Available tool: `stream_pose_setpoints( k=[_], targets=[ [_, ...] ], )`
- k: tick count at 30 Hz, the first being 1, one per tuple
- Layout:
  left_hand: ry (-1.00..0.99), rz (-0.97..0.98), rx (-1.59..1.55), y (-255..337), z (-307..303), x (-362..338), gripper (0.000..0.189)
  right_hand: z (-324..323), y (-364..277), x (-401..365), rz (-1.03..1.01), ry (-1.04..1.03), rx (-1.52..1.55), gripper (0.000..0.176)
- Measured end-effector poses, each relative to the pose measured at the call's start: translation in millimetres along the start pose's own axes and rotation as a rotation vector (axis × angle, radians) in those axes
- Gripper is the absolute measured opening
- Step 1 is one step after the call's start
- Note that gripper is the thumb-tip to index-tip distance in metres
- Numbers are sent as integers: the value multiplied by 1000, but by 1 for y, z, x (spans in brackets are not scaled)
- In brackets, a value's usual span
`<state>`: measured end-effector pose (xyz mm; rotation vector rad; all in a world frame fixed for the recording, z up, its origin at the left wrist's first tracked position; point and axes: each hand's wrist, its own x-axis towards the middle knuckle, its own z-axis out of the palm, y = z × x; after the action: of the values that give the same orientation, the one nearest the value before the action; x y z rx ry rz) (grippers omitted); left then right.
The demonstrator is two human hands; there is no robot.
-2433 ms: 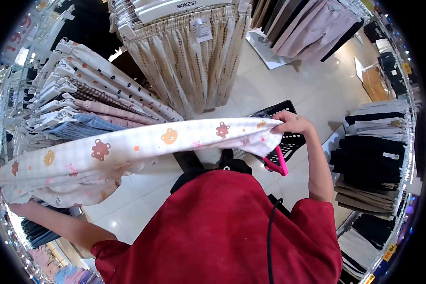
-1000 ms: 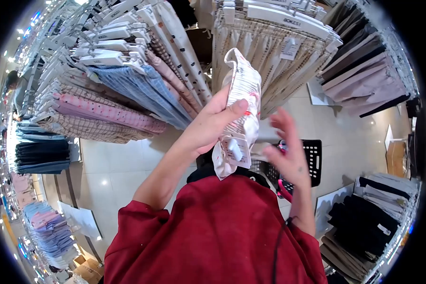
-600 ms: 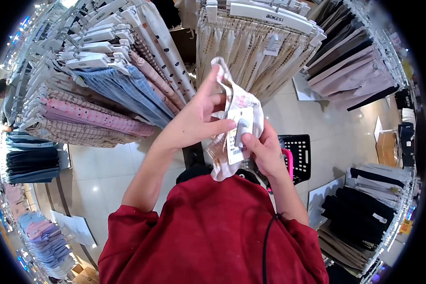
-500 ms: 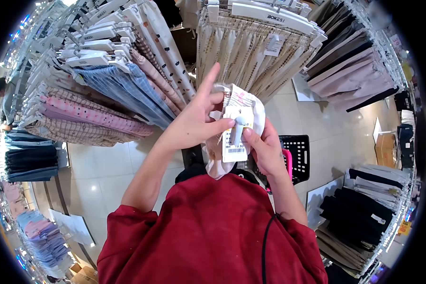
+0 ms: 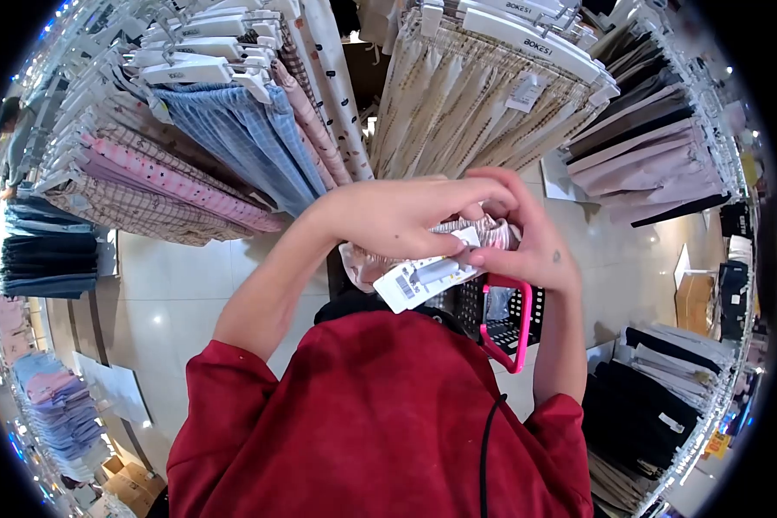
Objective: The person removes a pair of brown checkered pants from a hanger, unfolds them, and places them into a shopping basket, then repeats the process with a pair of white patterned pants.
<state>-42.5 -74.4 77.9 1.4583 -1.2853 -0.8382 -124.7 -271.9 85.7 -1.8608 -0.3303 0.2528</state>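
A bunched pale pink and white garment (image 5: 364, 266) with a gathered elastic edge is held up in front of my chest. My left hand (image 5: 410, 217) grips it from the left, its thumb near the top of the price tag. From the right, my right hand (image 5: 531, 246) closes round the gathered part, thumb and fingertips almost meeting those of the left. A white price tag (image 5: 401, 288) with a barcode hangs tilted below the thumbs. Over it lies a pale elongated plastic security tag (image 5: 436, 272). My fingers cover much of the cloth.
Below the hands is a black shopping basket (image 5: 470, 306) with a pink handle (image 5: 523, 332). Striped beige trousers (image 5: 457, 104) hang straight ahead. Blue trousers (image 5: 237, 129) and patterned pants hang at left. Dark garments (image 5: 639, 401) hang on the right rack. Cardboard boxes (image 5: 134, 488) stand at lower left.
The garment has been turned and bunched up, and its tag has swung from upright to slanting down left. My right hand has moved up and over; the left index finger is no longer raised.
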Motion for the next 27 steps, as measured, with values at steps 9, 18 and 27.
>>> stream_pose_setpoints(
  k=[9,18,27],
  targets=[
    [78,-117,68,4,-3,-19,52,12,23,3,329,-159,321,26],
    [27,-112,-578,-74,5,-57,91,-4,3,-26,2,453,565,30],
    [421,-100,-470,-101,58,-17,45,-73,-22,-43,-283,829,763,40]
  ],
)
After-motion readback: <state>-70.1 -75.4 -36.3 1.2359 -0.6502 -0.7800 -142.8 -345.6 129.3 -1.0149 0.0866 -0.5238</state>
